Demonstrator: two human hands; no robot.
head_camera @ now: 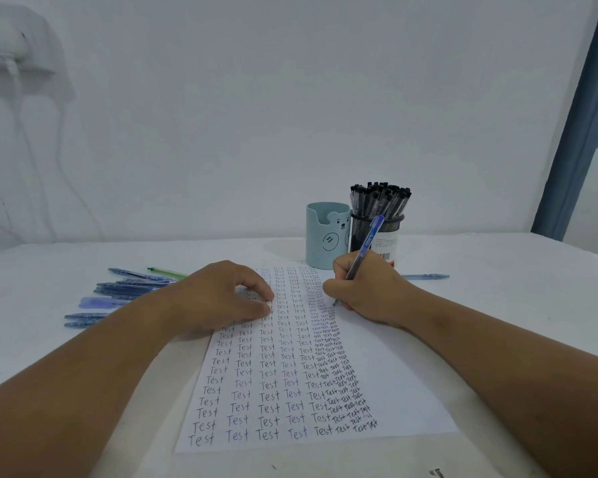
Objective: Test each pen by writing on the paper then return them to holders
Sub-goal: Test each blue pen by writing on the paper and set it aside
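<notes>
A white sheet of paper (pixel 390 367) lies in front of me, covered in columns of the word "Test". My right hand (pixel 366 291) grips a blue pen (pixel 368 243) with its tip touching the paper near the upper right of the writing. My left hand (pixel 221 298) rests flat on the sheet's upper left, fingers curled and holding nothing. Behind the paper stand a light blue bear holder (pixel 325 236), which looks empty, and a black mesh holder (pixel 384 232) full of black-capped pens (pixel 380 198).
Several blue pens (pixel 125 291) and one green pen (pixel 166 271) lie loose on the white table (pixel 497 288) to the left of the paper. Another blue pen (pixel 425 277) lies to the right behind my right hand. A white wall stands close behind the table.
</notes>
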